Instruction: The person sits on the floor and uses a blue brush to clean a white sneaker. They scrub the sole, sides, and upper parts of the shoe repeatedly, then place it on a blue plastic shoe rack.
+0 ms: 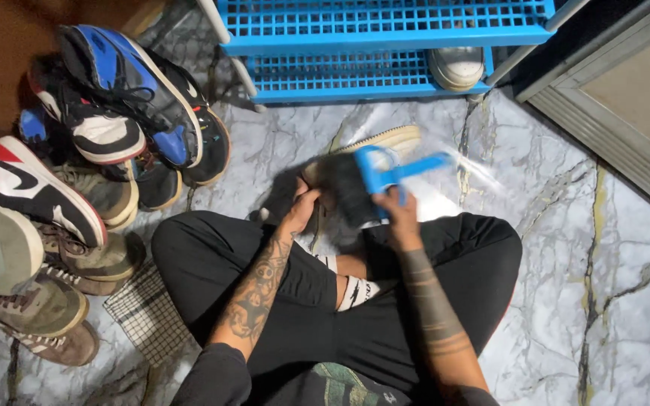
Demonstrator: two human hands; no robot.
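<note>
Marble floor [551,248]: L hand [302,204] grips shoe [385,140], R hand [396,207] w/ brush [374,177].

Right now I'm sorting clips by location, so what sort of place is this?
Probably a home entryway or shoe corner: a blue plastic lattice shoe rack stands on the grey-veined marble floor, a heap of worn sneakers lies beside it, and a grey door frame edges the right.

no pkgs, labels, signs or screens.
</note>
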